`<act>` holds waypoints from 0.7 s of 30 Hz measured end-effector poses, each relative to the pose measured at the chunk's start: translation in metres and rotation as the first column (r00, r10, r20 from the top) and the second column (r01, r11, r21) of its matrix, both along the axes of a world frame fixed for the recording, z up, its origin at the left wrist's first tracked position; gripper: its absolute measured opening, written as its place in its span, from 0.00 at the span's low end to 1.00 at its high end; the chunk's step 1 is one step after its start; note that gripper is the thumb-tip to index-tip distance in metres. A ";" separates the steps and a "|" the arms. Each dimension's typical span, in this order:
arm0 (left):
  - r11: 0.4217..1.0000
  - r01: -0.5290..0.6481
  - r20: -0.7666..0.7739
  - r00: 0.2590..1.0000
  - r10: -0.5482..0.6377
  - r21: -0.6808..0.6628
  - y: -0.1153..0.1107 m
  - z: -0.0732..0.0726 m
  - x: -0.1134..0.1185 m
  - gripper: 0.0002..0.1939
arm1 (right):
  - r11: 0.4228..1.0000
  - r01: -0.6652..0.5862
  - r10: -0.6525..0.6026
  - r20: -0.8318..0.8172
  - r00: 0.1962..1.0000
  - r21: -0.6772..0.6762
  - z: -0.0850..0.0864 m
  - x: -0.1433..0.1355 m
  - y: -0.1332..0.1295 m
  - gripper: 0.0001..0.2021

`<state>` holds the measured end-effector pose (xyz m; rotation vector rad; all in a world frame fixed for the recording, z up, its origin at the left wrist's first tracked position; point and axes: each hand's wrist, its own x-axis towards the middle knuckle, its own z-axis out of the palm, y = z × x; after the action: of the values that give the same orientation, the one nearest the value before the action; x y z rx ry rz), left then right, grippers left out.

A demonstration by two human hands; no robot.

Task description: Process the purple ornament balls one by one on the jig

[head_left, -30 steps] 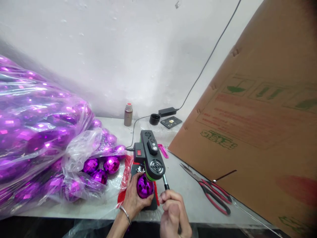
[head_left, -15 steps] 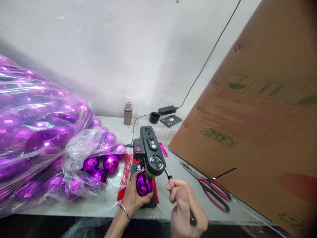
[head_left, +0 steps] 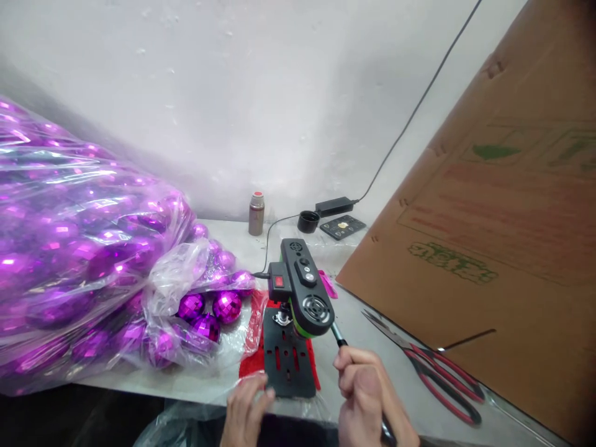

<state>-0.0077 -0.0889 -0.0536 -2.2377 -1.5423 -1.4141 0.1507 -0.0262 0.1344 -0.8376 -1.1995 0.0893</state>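
A pale wall (head_left: 261, 93) stands behind a whitish table (head_left: 186, 383). A printed cardboard carton (head_left: 503, 261) fills three o'clock; a clear plastic bag (head_left: 93, 248) of faceted purple balls bulges at nine. The black benchtop machine (head_left: 305, 282) stands at six. Red-handled scissors (head_left: 433, 372) lie at four. The hands are apart: the right hand (head_left: 372, 394), at five, grips the machine's lever (head_left: 337, 334); the left hand (head_left: 246, 406), near seven, is empty, fingers loosely extended.

The right hand (head_left: 372, 397) grips the lever (head_left: 339, 335) of a black machine (head_left: 307, 288) near the worktop's (head_left: 344, 372) front edge; the left hand (head_left: 246, 406), empty, is at that edge, beside the machine's base plate (head_left: 287, 366). Scissors (head_left: 428, 372) lie right.
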 end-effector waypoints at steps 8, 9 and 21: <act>0.724 -0.544 -0.346 0.836 0.426 -0.424 0.137 0.102 -0.067 0.25 | 0.999 -0.036 0.036 0.036 0.999 -0.005 -0.007 0.004 -0.002 0.20; 0.728 -0.525 -0.359 0.847 0.393 -0.441 0.142 0.103 -0.068 0.24 | 0.999 -0.040 0.040 0.038 0.998 -0.007 -0.008 0.005 -0.002 0.19; 0.811 0.057 0.345 0.921 0.182 -0.582 0.122 0.074 -0.018 0.26 | 0.998 -0.049 0.051 0.073 0.996 -0.030 -0.015 0.009 -0.005 0.18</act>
<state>-0.0260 0.0330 0.0207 -2.2377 -2.4568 -1.5997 0.1596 -0.0313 0.1199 -0.8422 -1.2917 0.1172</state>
